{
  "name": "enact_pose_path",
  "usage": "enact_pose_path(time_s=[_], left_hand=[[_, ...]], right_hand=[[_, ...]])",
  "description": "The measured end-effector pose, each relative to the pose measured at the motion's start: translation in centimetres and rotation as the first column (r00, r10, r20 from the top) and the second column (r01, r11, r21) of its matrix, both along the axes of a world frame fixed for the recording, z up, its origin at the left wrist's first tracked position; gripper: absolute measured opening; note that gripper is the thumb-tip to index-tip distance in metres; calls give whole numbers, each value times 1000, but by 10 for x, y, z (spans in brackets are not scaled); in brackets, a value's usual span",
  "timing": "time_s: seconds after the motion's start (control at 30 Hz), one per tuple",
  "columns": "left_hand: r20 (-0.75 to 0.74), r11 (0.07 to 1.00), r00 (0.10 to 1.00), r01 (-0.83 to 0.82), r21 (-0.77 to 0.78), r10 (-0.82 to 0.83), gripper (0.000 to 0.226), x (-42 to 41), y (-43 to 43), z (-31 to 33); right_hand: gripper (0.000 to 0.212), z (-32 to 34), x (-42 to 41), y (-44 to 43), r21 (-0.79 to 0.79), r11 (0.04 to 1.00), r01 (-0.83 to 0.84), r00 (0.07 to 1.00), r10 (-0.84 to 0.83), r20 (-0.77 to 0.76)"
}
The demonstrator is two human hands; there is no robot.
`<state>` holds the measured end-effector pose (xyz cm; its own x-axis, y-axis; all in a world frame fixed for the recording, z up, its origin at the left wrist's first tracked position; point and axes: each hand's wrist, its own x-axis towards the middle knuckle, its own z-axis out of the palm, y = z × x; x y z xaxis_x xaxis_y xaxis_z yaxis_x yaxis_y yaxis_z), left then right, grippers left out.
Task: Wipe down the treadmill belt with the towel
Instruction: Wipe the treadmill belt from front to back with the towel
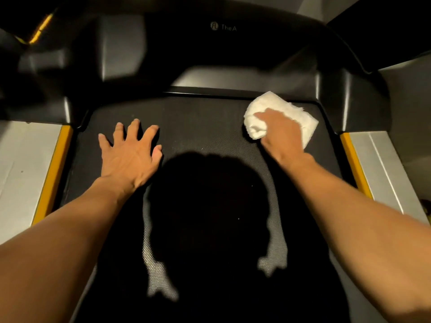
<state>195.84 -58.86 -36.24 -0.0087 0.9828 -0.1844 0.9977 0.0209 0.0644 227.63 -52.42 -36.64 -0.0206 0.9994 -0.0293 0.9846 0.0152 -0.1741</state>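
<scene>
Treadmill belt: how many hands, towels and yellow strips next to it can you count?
Hands: 2 (left hand, right hand)
White towel: 1
Yellow strips beside the treadmill belt: 2 (left strip, right strip)
Total: 5

Towel [279,103]: you see white terry cloth, fluffy and matt | belt [198,127]: black, matt, finely dimpled, rubber-like to your eye, grain plainest where light falls | hood [233,50]: black plastic, smooth, semi-gloss with soft highlights | rails [21,159]: silvery, smooth, satin sheen, metal by their look | strips [56,169]: yellow, smooth, matt.
</scene>
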Motion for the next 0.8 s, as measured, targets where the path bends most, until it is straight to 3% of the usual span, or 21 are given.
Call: enact_pose_path(time_s=[0.1,0.17,0.27,0.37,0.47,0.63,0.7,0.8], left_hand=[[-8,1000,1000,-3,21,3,53,-1,-1,-1],[-8,1000,1000,-4,20,4,54,-1,1,1],[1,1000,1000,-17,15,17,54,2,1,1],[16,1000,1000,-25,4,25,54,4,2,0],[5,1000,1000,-25,-7,25,54,4,3,0],[-7,1000,1000,5,13,-5,54,7,3,4],[-9,998,998,57,20,-57,54,18,3,5],[52,997,996,72,-21,-71,54,35,6,3]], right_hand=[[40,-6,-40,-36,-16,966,-256,958,252,-137],[42,-3,-45,-50,-70,952,-297,940,279,-195],[44,6,-8,-28,126,983,-134,989,142,-51],[31,11,45,0,63,984,168,986,-167,-22],[37,14,52,-3,38,989,141,989,-140,-42],[39,-7,26,-42,148,981,-122,985,139,-107],[34,-4,41,-32,178,984,-26,980,60,-191],[40,7,63,-17,95,988,119,993,-117,-23]])
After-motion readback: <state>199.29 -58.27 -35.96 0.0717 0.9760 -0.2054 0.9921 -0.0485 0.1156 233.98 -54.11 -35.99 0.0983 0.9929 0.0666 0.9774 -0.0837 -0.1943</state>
